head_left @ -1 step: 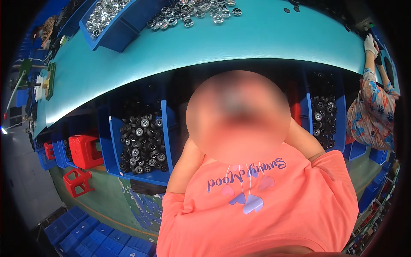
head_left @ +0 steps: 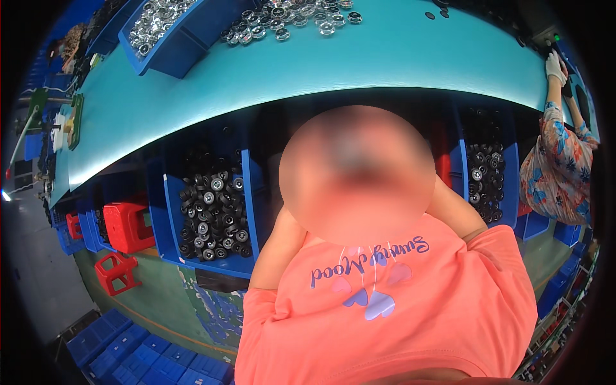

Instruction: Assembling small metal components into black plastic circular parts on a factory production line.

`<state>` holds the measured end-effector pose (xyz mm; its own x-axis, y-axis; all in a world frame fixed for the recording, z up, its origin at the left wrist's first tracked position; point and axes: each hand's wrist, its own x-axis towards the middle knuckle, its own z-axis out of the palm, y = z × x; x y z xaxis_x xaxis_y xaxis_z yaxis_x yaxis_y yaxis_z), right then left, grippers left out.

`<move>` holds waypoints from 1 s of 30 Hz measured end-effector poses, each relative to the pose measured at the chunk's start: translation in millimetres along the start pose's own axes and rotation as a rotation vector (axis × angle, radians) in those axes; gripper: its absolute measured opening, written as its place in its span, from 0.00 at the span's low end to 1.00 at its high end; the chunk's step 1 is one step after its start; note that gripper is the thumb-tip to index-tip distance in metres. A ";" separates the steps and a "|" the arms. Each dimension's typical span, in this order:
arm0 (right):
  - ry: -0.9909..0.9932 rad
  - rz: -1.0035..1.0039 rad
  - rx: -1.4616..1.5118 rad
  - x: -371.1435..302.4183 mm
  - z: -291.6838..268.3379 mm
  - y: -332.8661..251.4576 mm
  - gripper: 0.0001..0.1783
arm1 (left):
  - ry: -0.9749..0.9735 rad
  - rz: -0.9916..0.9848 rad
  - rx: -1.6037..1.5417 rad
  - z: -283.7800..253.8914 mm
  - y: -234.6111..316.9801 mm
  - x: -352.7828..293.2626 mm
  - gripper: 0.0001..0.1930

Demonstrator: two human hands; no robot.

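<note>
A person in an orange T-shirt (head_left: pixel 385 308) fills the lower middle of the head view. Both bare upper arms are raised, one (head_left: pixel 276 250) on the left of the picture and one (head_left: pixel 455 212) on the right. They run up behind the head, so neither my left hand nor my right hand shows. Behind the person, under a teal table (head_left: pixel 359 64), a blue bin (head_left: pixel 168 212) holds several black round parts (head_left: pixel 212 218). A second blue bin (head_left: pixel 512 186) of similar parts stands to the right.
On the table a blue tray (head_left: pixel 173 54) holds shiny round parts, with more loose ones (head_left: pixel 289 19) beside it. A co-worker in a floral top (head_left: pixel 558 167) reaches up with a white-gloved hand (head_left: pixel 555 64). Red stools (head_left: pixel 128 224) and blue crates (head_left: pixel 141 359) stand lower left.
</note>
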<state>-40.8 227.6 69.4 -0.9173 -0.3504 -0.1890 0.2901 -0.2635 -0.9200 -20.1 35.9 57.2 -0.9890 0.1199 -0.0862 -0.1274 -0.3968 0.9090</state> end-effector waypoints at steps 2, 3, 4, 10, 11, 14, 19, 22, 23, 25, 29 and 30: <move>0.020 0.004 -0.015 -0.3 -0.6 -2.2 0.19 | 0.003 -0.004 0.017 0.9 1.8 -1.2 0.30; 0.035 -0.002 -0.013 -0.4 -1.1 -2.3 0.19 | 0.006 -0.014 0.017 1.2 2.1 -1.6 0.29; 0.050 -0.007 -0.012 -0.3 -1.7 -2.6 0.19 | 0.009 -0.024 0.015 1.6 2.1 -1.9 0.29; 0.074 -0.070 -0.058 -3.2 1.5 -8.3 0.18 | 0.014 -0.011 -0.010 2.7 -2.0 -2.7 0.30; 0.064 -0.089 -0.086 -4.5 2.6 -8.1 0.18 | -0.002 0.014 0.082 2.4 -2.9 -2.6 0.30; 0.056 -0.299 -0.436 -6.3 12.0 -14.1 0.16 | -0.041 0.083 0.272 4.2 -2.7 -2.1 0.28; 0.081 -0.343 -0.527 -3.2 9.8 -12.1 0.16 | -0.043 0.041 0.158 12.7 6.0 -3.5 0.27; 0.072 -0.277 -0.468 -3.0 5.9 -12.9 0.15 | -0.014 -0.066 -0.051 13.8 6.8 -4.6 0.28; 0.065 -0.240 -0.441 -2.9 4.3 -13.5 0.15 | -0.005 -0.108 -0.132 14.3 6.9 -4.6 0.28; 0.073 -0.220 -0.406 -2.4 2.2 -12.6 0.15 | -0.005 -0.156 -0.165 9.5 1.7 -3.2 0.30; 0.113 -0.233 -0.366 -5.1 3.3 -10.0 0.14 | -0.082 -0.209 -0.235 2.3 -1.1 1.0 0.32; 0.122 -0.258 -0.386 -6.0 3.7 -9.3 0.14 | -0.084 -0.208 -0.207 2.5 -1.2 1.3 0.32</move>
<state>-37.0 228.8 80.4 -0.9781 -0.2036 0.0443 -0.0521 0.0335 -0.9981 -21.1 38.8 57.0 -0.9316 0.2894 -0.2198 -0.3474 -0.5320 0.7722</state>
